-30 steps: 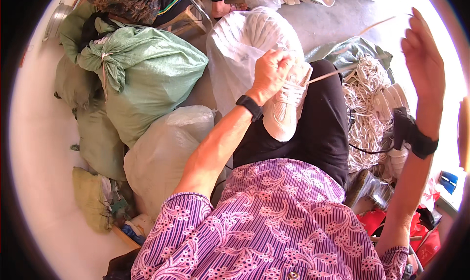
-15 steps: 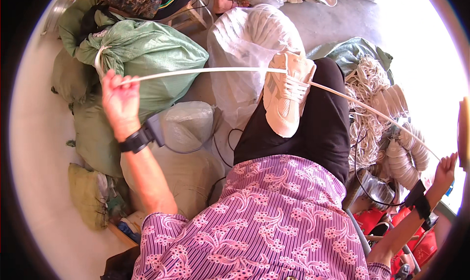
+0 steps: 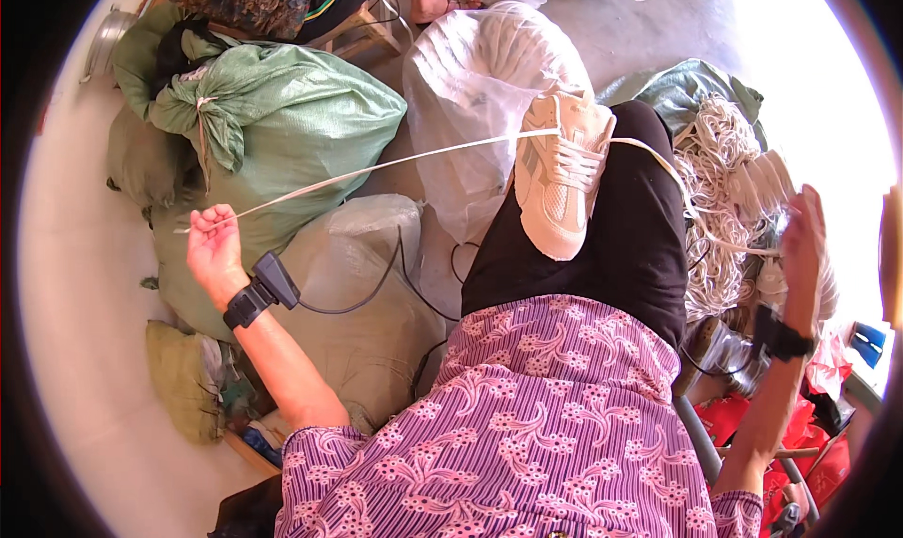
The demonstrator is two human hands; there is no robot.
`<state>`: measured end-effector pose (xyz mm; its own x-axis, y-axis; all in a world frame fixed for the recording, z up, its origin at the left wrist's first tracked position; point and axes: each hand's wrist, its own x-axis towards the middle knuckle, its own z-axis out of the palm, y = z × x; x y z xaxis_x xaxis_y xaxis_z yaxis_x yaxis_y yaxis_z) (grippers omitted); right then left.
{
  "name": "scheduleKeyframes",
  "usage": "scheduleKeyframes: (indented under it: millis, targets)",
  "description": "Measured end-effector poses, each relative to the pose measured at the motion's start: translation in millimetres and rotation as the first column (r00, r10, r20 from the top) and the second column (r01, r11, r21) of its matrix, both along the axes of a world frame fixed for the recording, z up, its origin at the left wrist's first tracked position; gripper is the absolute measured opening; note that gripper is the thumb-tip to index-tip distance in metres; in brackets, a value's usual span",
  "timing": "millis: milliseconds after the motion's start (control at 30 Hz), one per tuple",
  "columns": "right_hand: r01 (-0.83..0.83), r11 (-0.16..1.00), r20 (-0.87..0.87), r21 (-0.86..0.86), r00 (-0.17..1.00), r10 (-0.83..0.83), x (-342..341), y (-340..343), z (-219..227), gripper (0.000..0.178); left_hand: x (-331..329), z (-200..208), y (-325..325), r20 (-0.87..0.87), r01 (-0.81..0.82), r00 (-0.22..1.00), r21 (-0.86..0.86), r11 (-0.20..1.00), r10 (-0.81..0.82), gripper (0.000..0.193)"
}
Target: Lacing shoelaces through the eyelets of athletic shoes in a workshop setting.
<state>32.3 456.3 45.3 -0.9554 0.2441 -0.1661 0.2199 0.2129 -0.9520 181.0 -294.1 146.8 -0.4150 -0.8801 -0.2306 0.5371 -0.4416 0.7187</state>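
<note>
A cream-beige sneaker (image 3: 555, 185) rests on my dark-trousered lap, toe toward me. White lace crosses its front, and a long lace end leaves it on each side. On the left, the flat white shoelace (image 3: 376, 166) runs taut to my left hand (image 3: 214, 251), whose fingers are closed on it; a short tip sticks out beyond them. The other lace end hangs slack in a curve from the shoe's right side and reaches the edge of my right hand (image 3: 804, 242). That hand is raised, edge-on and smeared, so its grip on the lace is unclear.
Green woven sacks (image 3: 292, 115) stand to the left. Ahead is a clear plastic bag (image 3: 470, 77) of pale items. Tangled laces (image 3: 720, 176) and stacked pale shoe parts lie right of my leg. A black cable (image 3: 400, 275) hangs near my left wrist. Another person sits at the top.
My left hand has moved down, its lace still taut. The right hand has swung inward and up toward the lap, and its lace has gone from taut to slack.
</note>
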Motion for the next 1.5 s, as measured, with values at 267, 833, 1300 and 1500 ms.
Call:
scheduleKeyframes:
  millis: [267, 833, 1300, 1500]
  targets:
    - [-0.524, 0.745, -0.109, 0.413, 0.784, 0.611, -32, -227, 10, 0.013, -74, -43, 116, 0.305, 0.619, 0.767, -0.123, 0.776, -0.564, 0.018]
    - [-0.448, 0.538, -0.125, 0.714, 0.674, 0.728, -37, -258, -14, 0.009, -161, -136, 298, 0.595, 0.852, 0.486, -0.487, 0.194, -0.64, 0.019]
    - [-0.487, 0.428, -0.106, 0.761, 0.557, 0.824, -40, -264, -14, 0.006, -162, -147, 315, 0.678, 0.897, 0.418, -0.414, 0.156, -0.604, 0.02]
    - [-0.406, 0.413, -0.119, 0.815, 0.581, 0.805, -41, -260, -12, 0.008, -161, -149, 313, 0.62, 0.901, 0.39, -0.409, 0.143, -0.681, 0.013]
